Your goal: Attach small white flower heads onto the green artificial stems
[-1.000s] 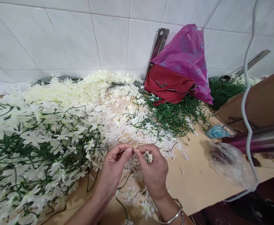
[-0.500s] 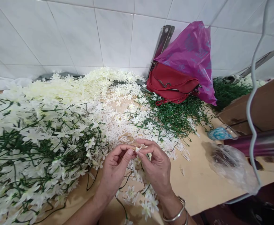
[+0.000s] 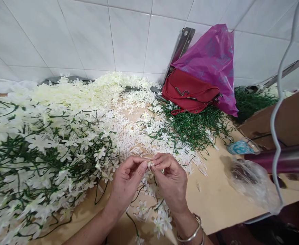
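Observation:
My left hand (image 3: pixel 126 185) and my right hand (image 3: pixel 172 182) meet fingertip to fingertip low in the middle, both pinched on a small white artificial flower (image 3: pixel 150 163). A green stem with white flowers (image 3: pixel 162 217) trails down from the hands over the tan table (image 3: pixel 216 200). A silver bangle (image 3: pixel 191 234) circles my right wrist. Loose white petals (image 3: pixel 129 136) lie spread just beyond my fingers.
A big heap of flowered green vines (image 3: pixel 37 156) fills the left. Bare green stems (image 3: pixel 195 127), a red bag (image 3: pixel 190 93) and a purple plastic bag (image 3: pixel 210 61) sit by the tiled wall. A cardboard box (image 3: pixel 287 119), a clear bag (image 3: pixel 251 183) and a wavy wire (image 3: pixel 277 112) are at right.
My hands stay pinched together on the small flower; their fingers shifted slightly. The view drifted a little, moving the scene to the right.

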`<state>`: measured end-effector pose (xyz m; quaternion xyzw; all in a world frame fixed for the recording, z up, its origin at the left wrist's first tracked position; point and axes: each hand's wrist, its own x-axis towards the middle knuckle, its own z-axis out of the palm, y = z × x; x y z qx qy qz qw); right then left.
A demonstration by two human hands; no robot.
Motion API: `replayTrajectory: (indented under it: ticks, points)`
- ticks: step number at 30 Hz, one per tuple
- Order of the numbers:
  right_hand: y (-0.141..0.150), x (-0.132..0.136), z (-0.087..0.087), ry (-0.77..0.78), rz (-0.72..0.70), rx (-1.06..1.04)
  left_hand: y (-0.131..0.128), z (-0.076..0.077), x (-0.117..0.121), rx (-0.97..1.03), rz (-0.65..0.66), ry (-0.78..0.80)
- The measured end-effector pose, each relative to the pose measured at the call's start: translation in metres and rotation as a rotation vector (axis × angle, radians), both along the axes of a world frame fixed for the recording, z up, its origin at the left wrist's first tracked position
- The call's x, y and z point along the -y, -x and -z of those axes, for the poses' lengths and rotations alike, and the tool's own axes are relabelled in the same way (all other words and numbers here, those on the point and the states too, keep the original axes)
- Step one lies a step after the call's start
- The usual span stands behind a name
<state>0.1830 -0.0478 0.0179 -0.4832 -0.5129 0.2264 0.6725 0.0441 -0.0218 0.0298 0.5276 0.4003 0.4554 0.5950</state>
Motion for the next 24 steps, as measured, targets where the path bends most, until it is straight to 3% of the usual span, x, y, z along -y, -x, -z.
replayTrajectory:
  ticks: [5, 8, 11, 13, 15, 17, 18, 20, 22, 24]
  points:
    - [-0.001, 0.001, -0.004, 0.176, -0.013, 0.044, -0.003, 0.004, -0.005, 0.07, 0.017, 0.066]
    - [-0.009, 0.009, -0.028, 0.302, -0.01, 0.283, -0.002, 0.007, -0.009, 0.11, -0.019, 0.144]
    - [-0.026, 0.024, -0.056, 0.304, -0.037, 0.459, -0.001, 0.01, -0.013, 0.129, -0.072, 0.148]
    - [-0.042, 0.039, -0.063, 0.267, -0.024, 0.553, 0.0, 0.007, -0.016, 0.14, -0.09, 0.121]
    - [-0.058, 0.058, -0.055, 0.231, -0.062, 0.638, 0.005, -0.003, -0.018, 0.13, -0.074, 0.078]
    - [-0.073, 0.08, -0.036, 0.174, -0.151, 0.777, 0.018, -0.019, -0.016, 0.064, 0.024, -0.004]
    - [-0.079, 0.092, -0.024, 0.157, -0.18, 0.882, 0.028, -0.027, -0.012, -0.013, 0.133, -0.059]
    - [-0.086, 0.116, -0.003, 0.27, -0.232, 1.089, 0.055, -0.039, 0.002, -0.202, 0.403, -0.203]
    - [-0.084, 0.134, 0.013, 0.35, -0.236, 1.197, 0.083, -0.039, 0.022, -0.365, 0.62, -0.32]
    - [-0.073, 0.142, 0.022, 0.397, -0.227, 1.232, 0.103, -0.026, 0.044, -0.411, 0.731, -0.339]
